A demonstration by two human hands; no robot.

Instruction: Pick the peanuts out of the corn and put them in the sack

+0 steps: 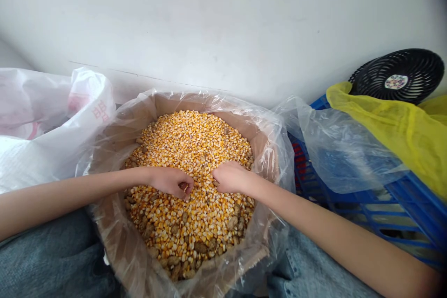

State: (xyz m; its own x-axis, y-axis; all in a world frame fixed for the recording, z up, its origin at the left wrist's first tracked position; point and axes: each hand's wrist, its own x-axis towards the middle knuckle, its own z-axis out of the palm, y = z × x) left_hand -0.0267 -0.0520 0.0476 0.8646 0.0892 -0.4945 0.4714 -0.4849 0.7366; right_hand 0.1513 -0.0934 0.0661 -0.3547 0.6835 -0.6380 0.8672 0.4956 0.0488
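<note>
Corn kernels, yellow and white, fill a cardboard box lined with a clear plastic bag. Brown, rough lumps that look like unshelled peanuts lie among them, mostly toward the near edge. My left hand is curled just over the middle of the corn; something small and brownish shows inside its fingers, too little to name. To its right, my right hand is closed with its fingertips down at the kernels. What those fingers hold, if anything, is hidden.
At the left slumps a white woven sack with red print. On the right, a blue plastic crate carries clear plastic film, yellow mesh and a black fan. A white wall rises behind the box. My knees flank it.
</note>
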